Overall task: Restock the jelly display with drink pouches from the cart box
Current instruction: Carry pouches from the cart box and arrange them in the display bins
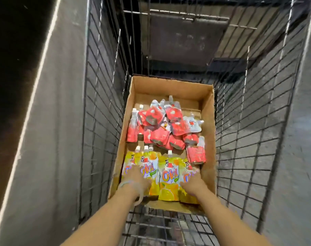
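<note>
Yellow pouches (167, 174): four | left hand (135, 180), right hand (192, 183) on them

Open from above, walled in on every side

The cardboard box (207, 132) sits in a wire cart (105, 107) whose tall mesh sides stand close against the box's left and right walls, so the only way in is from the top. Inside, a loose heap of red pouches (161, 126) fills the middle, with bare cardboard floor free behind it toward the far wall. A row of yellow pouches (169, 172) spans the near end almost wall to wall; the left hand (136, 180) and right hand (192, 183) lie on it, leaving a narrow gap between them.
</note>
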Available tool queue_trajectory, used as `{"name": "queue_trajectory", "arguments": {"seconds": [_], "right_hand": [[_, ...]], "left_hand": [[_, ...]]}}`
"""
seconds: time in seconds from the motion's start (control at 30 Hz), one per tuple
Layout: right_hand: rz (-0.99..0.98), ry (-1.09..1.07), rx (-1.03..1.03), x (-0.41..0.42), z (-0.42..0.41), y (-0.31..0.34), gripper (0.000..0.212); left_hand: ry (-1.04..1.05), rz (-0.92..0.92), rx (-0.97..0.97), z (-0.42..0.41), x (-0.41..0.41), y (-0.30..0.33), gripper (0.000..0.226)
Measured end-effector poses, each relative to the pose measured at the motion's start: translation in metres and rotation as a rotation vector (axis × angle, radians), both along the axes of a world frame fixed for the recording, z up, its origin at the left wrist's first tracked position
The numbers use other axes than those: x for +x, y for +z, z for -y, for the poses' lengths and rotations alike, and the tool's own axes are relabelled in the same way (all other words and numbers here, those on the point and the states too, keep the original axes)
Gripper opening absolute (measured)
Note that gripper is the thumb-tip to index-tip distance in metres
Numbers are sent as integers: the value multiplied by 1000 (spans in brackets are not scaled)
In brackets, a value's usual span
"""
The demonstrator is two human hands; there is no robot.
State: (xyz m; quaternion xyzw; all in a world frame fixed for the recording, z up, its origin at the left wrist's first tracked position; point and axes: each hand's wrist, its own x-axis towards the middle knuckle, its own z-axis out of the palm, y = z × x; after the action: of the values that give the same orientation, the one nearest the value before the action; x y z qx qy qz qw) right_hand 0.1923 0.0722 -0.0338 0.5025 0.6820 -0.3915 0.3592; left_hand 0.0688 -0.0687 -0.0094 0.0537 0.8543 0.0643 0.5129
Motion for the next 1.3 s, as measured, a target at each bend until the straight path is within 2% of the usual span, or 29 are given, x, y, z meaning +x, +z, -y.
{"name": "queue_trajectory", "arguments": {"seconds": [0.1,0.2,0.37,0.47,0.57,0.7,0.77,0.83,0.97,1.1,1.3], "right_hand": [[52,-233,89,7,10,-26,71],[120,-290,206,7,13,-39,85],[133,-307,154,-1,8,-44,61],[92,-295,144,-2,7,-43,62],[-15,-443,46,0,18,-45,59],[-170,-773,-169,-9,27,-22,27],[-196,-822,-388,-20,26,1,27],[-217,-772,-466,-30,22,25,45],[-407,-504,-329,-45,6,73,55],[-602,-421,-381,-60,-11,125,34],[-794,-309,-434,-48,-25,182,25]], "left_hand": [[88,-31,-41,-5,2,-21,69],[175,-48,-100,-11,3,-30,78],[294,22,-132,-23,7,-35,80],[290,34,-120,-24,13,-37,63],[380,29,-40,-21,9,-28,48],[360,96,-50,-11,-7,-5,35],[418,93,-13,-5,-15,8,48],[492,67,63,0,-23,29,61],[654,87,292,9,-32,70,54],[764,61,498,8,-32,117,49],[941,-30,746,8,3,176,49]]}}
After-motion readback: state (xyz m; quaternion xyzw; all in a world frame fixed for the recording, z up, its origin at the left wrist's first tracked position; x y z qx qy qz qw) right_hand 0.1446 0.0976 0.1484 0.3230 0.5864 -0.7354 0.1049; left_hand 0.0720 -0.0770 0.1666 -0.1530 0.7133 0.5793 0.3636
